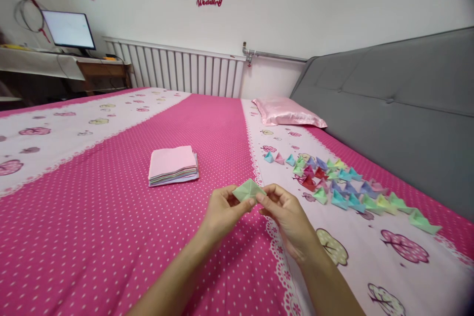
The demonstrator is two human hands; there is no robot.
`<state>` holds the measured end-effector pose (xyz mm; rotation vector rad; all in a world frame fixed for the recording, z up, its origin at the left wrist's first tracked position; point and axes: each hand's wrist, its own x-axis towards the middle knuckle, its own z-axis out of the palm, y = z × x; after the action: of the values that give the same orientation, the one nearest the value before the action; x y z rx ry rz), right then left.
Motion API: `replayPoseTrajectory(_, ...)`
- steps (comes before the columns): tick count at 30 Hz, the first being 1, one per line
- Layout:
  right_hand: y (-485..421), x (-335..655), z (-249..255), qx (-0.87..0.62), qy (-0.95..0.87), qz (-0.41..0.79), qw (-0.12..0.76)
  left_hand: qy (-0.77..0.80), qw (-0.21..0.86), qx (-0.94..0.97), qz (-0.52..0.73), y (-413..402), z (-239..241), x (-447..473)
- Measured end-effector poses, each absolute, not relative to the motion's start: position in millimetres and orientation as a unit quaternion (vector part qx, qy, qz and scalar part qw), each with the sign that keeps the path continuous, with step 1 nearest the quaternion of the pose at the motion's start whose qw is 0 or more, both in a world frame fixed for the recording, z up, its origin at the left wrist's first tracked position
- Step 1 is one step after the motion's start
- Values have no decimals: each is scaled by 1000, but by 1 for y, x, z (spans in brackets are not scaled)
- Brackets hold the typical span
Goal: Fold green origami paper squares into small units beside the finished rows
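My left hand (222, 212) and my right hand (287, 215) both pinch a small folded piece of light green paper (248, 189), held between them just above the pink dotted bedspread (111, 217). A stack of pastel square paper sheets (173, 165), pink on top, lies on the bed ahead and to the left of my hands. To the right, several folded paper shapes (340, 185) in green, blue, pink, red and purple lie in a loose row on the pale printed strip of the bedspread.
A pink satin pillow (287, 111) lies at the head of the bed beside a grey padded headboard (400, 108). A white radiator (177, 69) runs along the far wall. At the far left stands a desk with a lit monitor (68, 29).
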<state>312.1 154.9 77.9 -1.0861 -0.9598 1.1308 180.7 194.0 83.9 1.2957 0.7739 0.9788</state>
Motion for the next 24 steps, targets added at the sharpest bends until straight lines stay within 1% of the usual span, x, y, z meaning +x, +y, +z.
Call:
replayPoseTrajectory(4, 153, 313, 81, -467, -476, 445, 598, 347, 610, 586, 406, 196, 82, 180)
replayPoseTrajectory(10, 153, 320, 85, -490, -508, 435, 559, 334, 612, 624, 353, 197, 80, 179)
replayPoseTrajectory(14, 154, 328, 86, -511, -518, 417, 545, 382, 566, 623, 382, 199, 84, 176)
replayPoseTrajectory(17, 155, 330, 87, -520, -510, 405, 553, 397, 542, 621, 403, 200, 86, 173)
replayPoseTrajectory(21, 156, 327, 88, -547, -476, 380, 574, 403, 578, 577, 413, 197, 87, 174)
replayPoseTrajectory(24, 154, 322, 89, -547, -437, 425, 574, 385, 614, 547, 419, 193, 87, 176)
